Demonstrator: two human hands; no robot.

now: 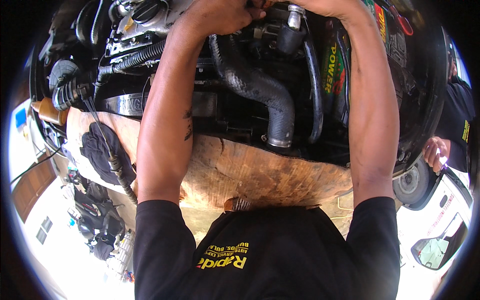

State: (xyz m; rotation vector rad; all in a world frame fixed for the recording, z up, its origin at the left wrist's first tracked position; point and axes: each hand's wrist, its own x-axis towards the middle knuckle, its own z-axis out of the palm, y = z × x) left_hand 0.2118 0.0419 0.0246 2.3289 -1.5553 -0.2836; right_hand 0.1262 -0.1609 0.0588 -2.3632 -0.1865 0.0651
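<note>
Both arms reach forward over an open engine bay, to the upper edge of the head view. My left hand (225, 16) is closed, its fingers curled in beside the engine; whatever they grip is hidden. Close to it, my right hand (317, 6) is largely cut off by the picture's edge, so its fingers hardly show. Just below the right hand stands a shiny metal cylindrical piece (295, 18) on a black rubber-like part (290, 40). A thick black radiator hose (260, 89) with a metal clamp curves down between my forearms. A thinner black hose (313, 85) runs beside it.
Stained cardboard (265, 170) covers the car's front edge before me. A green and red battery (334, 70) sits near my right forearm. On the left are a corrugated tube (142, 56), a black cloth (105, 152) and a wooden-looking handle (50, 111). Another person's hand (436, 152) shows at right.
</note>
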